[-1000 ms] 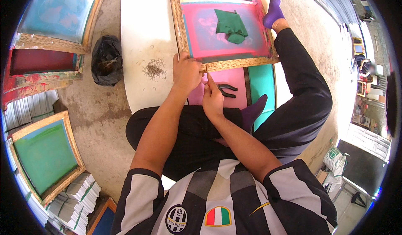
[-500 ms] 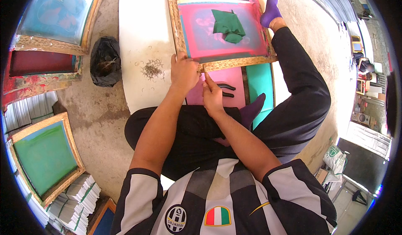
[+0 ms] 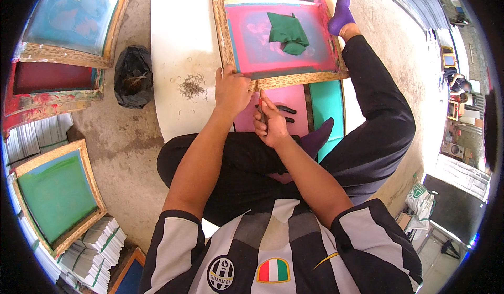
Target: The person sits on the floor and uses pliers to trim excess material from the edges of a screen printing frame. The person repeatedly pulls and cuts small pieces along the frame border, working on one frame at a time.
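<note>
A wooden-framed printing screen (image 3: 315, 76) with pink and blue mesh lies before me, a crumpled green cloth (image 3: 287, 31) on top of it. My left hand (image 3: 233, 89) is closed on the frame's near left corner. In my right hand (image 3: 271, 123) is a slim screwdriver-like tool (image 3: 260, 102) with a metal shaft and a red part. Its tip meets the near wooden edge, just right of my left fingers. Beside my right hand, black-handled pliers (image 3: 286, 109) rest on a pink surface (image 3: 294, 94), their jaws hidden.
Small bent wire bits (image 3: 192, 86) are heaped on the white board (image 3: 178, 31) at left. A black plastic bag (image 3: 133, 79) sits on the floor, near more framed screens (image 3: 97, 184) and stacked white sheets (image 3: 100, 252). My purple-socked foot (image 3: 342, 16) is by the frame's right side.
My right hand has drawn back slightly toward me and turned, so the tool's shaft and red part now show. My left hand stays on the corner.
</note>
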The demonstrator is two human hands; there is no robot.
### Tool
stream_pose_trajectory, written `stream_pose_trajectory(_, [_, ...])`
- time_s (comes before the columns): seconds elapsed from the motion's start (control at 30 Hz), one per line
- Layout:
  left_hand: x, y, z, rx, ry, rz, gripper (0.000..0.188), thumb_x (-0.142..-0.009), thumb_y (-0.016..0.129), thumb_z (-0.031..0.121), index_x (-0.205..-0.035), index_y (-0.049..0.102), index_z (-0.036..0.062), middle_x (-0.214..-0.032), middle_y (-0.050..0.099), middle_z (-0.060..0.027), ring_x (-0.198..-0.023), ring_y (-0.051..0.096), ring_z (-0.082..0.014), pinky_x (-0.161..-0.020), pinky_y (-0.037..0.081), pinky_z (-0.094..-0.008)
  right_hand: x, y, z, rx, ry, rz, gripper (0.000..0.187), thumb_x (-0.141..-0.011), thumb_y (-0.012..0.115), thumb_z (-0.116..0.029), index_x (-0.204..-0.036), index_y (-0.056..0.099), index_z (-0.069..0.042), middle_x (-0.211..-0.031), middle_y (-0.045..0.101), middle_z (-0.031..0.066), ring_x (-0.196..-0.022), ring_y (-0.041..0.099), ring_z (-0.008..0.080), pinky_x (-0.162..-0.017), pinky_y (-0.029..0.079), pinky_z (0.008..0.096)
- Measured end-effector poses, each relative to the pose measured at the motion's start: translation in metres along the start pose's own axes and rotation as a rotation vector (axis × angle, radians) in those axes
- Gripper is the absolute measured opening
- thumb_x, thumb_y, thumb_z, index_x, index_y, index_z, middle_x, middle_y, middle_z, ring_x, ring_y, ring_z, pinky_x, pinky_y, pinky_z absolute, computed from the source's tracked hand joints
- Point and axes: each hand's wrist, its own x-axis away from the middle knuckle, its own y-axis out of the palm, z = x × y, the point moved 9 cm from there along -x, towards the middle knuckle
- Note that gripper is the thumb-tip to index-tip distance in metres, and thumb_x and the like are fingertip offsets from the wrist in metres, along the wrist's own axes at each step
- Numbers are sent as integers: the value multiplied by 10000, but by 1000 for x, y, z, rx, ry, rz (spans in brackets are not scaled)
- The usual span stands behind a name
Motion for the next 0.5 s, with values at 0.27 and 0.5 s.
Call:
stream_pose_trajectory(0.27, [0, 3, 0, -1, 19, 54, 289, -732, 819, 266, -990, 796, 137, -1044, 750, -43, -1163, 546, -268, -1062, 358, -512, 9, -11, -41, 1116, -482, 223, 463, -1041, 538, -124, -1497, 533, -204, -736, 580, 57, -605, 551, 142, -566, 482, 311])
stream_pose_trajectory(0.5, [0, 5, -1, -42, -3, 3, 298, -732, 819, 251, -1009, 794, 144, -1071, 744, -34, -1187, 534, -264, -1070, 353, -518, 21, 16, -52, 1368, -604, 249, 466, -1000, 571, -142, -1465, 537, -135, -1122, 679, 283, -1050, 684, 424, -897, 534, 470])
